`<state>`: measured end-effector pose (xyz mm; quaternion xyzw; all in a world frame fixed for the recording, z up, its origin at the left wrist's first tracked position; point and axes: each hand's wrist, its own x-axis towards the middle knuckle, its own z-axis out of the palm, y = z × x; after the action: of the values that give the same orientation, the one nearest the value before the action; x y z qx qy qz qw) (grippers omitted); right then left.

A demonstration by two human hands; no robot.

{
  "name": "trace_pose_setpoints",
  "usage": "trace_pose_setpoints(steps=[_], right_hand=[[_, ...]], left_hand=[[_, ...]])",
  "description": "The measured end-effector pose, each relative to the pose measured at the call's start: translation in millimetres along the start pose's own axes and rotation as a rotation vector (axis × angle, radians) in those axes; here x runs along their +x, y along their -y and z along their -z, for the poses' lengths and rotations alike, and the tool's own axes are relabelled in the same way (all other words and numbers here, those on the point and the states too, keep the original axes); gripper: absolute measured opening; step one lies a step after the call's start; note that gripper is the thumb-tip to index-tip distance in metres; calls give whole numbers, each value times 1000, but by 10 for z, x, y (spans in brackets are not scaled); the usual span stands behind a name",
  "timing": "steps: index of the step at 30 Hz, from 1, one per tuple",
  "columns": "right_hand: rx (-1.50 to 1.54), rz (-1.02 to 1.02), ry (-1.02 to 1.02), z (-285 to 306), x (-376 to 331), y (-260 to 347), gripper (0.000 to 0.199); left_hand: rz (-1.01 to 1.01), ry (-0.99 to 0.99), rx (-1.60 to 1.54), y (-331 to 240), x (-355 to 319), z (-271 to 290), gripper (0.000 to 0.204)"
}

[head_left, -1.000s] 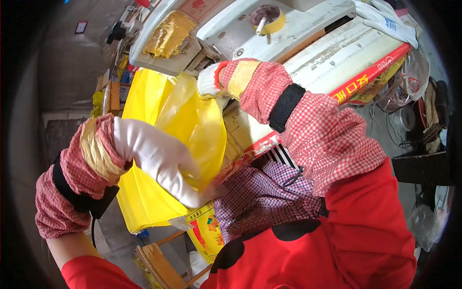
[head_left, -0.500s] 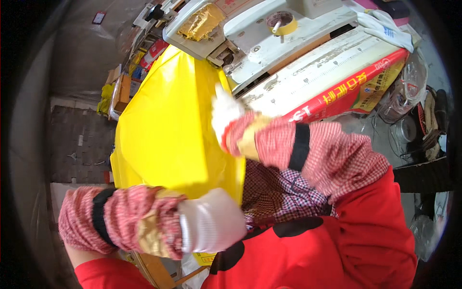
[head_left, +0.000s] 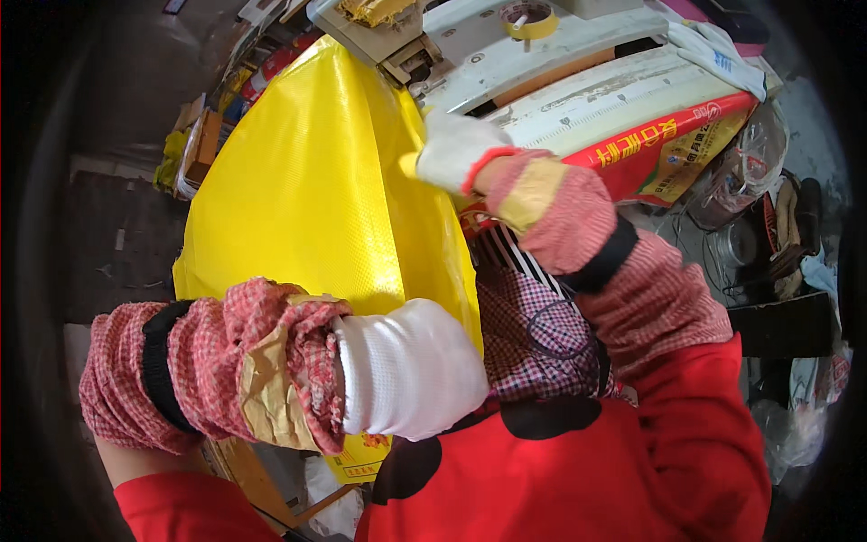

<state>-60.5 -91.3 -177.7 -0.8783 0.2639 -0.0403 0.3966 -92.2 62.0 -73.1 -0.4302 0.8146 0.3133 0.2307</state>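
A large yellow woven-plastic sack [head_left: 289,190] stretches from the sewing machine head [head_left: 411,59] toward my body. My left hand [head_left: 415,369], in a white knitted glove, rests bent over the sack's near end. Its fingers are tucked underneath, out of sight. Further off, my right hand [head_left: 461,149] is at the sack's right edge, close to the machine bed. It wears a white glove with a yellow thumb tip, and the thumb stands apart from the slightly blurred fingers. I see nothing held in it.
A yellow tape roll [head_left: 529,20] sits on the machine. At the right are a red printed sack [head_left: 641,158] along the table edge, a white glove [head_left: 713,52] and a clear plastic bag [head_left: 741,176]. Checked purple cloth [head_left: 533,339] covers my lap; cardboard boxes [head_left: 203,144] stand left.
My right hand has shifted up and slightly right along the sack's edge. My left hand has moved a little up and right. The sack and the whole scene sit slightly higher and further left.
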Motion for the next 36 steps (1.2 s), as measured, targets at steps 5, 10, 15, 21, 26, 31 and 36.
trace_pose_setpoints(steps=[5,10,15,21,26,31,36], right_hand=[[-358,0,-77,-480,236,72,32],[-370,174,-384,-721,391,-53,24],[-202,314,-193,-844,554,-118,15],[392,749,-234,-947,683,-253,9],[-134,495,59,-896,863,-247,22],[69,770,41,-913,983,-243,22],[-52,576,-4,-936,876,-178,22]], left_hand=[[12,-20,138,-95,-17,4,10],[-226,-213,215,338,2,113,12],[328,344,71,1079,89,614,39],[669,587,497,736,-435,1127,31],[231,362,407,137,-377,684,10],[129,-130,160,548,108,493,8],[655,493,354,1084,-170,1073,28]])
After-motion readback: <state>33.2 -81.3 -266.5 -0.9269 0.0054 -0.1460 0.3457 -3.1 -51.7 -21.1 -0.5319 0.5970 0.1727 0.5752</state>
